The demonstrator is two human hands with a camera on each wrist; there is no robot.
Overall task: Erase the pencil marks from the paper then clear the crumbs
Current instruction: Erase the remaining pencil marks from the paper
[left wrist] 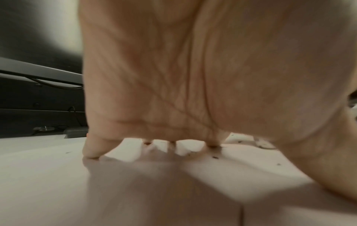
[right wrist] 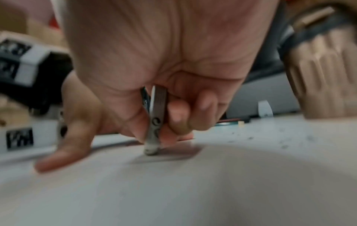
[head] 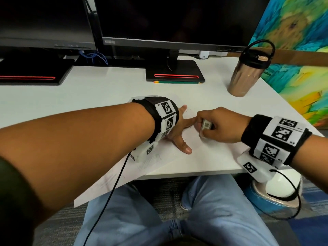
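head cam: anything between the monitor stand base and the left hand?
A green pencil lies against the monitor stand base; from there to the left hand only bare desk shows in the head view.

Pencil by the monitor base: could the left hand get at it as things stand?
Probably yes, but not freely. The desk between the left hand and the pencil looks bare, yet that hand is spread flat, pinning the paper while the right hand rubs with the eraser.

A white desk (head: 99, 89) fills the view, its near edge cutting across above grey-and-blue carpet (head: 166, 194). Two black monitors (head: 170, 20) stand at the back on flat black bases with red slots (head: 174, 71). To the right, a bright turquoise-and-yellow painted panel (head: 298, 32) leans in. Even indoor light throughout.
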